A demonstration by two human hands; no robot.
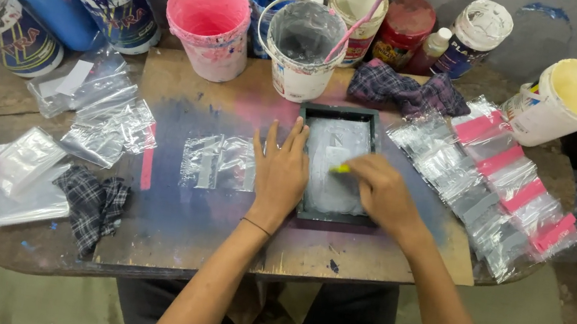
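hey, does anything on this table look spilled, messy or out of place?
Yes. The board is stained with blue and pink paint around the framed screen, which the left hand steadies and the right hand works over. The pink bucket is smeared down its outside. A plaid rag lies crumpled at the left.

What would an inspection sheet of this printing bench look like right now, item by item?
Surface: wooden board, stained blue and pink.
Job's things: small framed screen coated in grey ink; yellow-tipped tool.
Clutter: paint buckets, pink bucket among them; clear plastic bags; printed bags in a row; checked rag.
Grippers: left hand flat on the frame's edge; right hand holding the tool on the screen.
Cables: nothing seen.
Surroundings: grey wall, bare floor.
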